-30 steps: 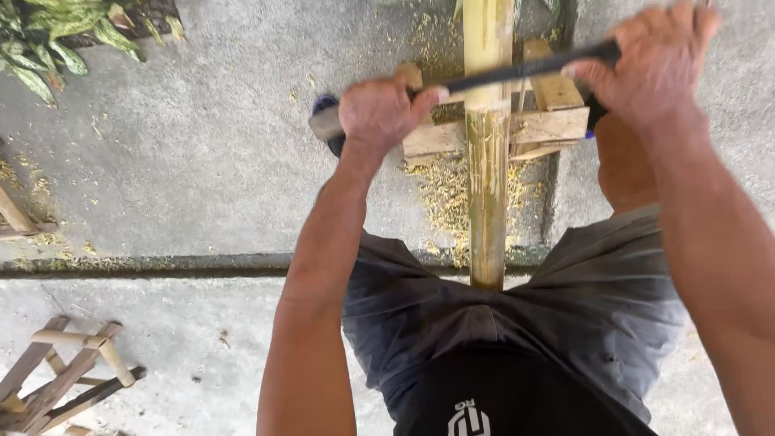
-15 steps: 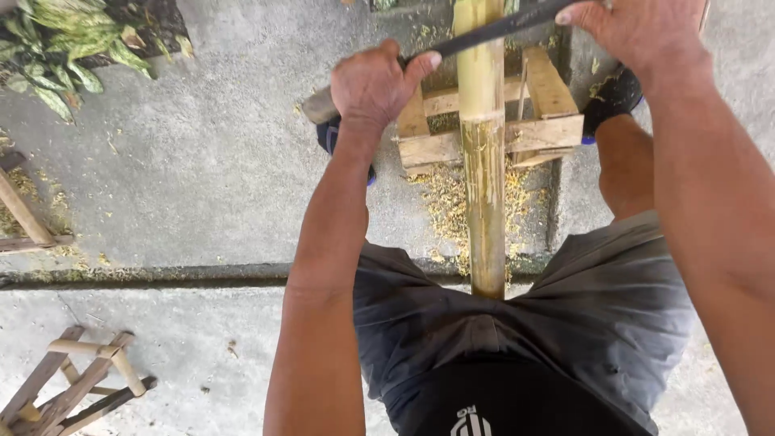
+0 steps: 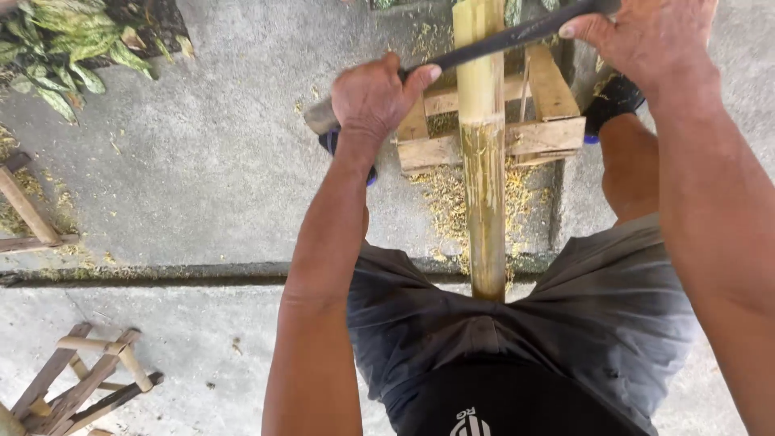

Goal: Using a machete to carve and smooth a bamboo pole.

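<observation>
I see a bamboo pole running straight from twelve o'clock down to the middle of my view, its near end tucked between the thighs of the grey shorts. A long dark blade lies across the pole near the top, slanting from ten o'clock up toward one o'clock and touching the pole's upper face. My left hand is clenched tight around the blade's lower end at about eleven o'clock, just left of the pole, thumb pressed along the metal. My right hand is wrapped shut on the blade's upper end at one o'clock, just right of the pole. Under the pole sits a wooden stand of pale slats, with yellow shavings scattered on the concrete floor around it. A dark shoe shows at two o'clock beside the stand. At ten o'clock lies a heap of green leaves; at seven o'clock stands a small bamboo frame. The only marking is a small white logo on the black waistband at six o'clock.
</observation>
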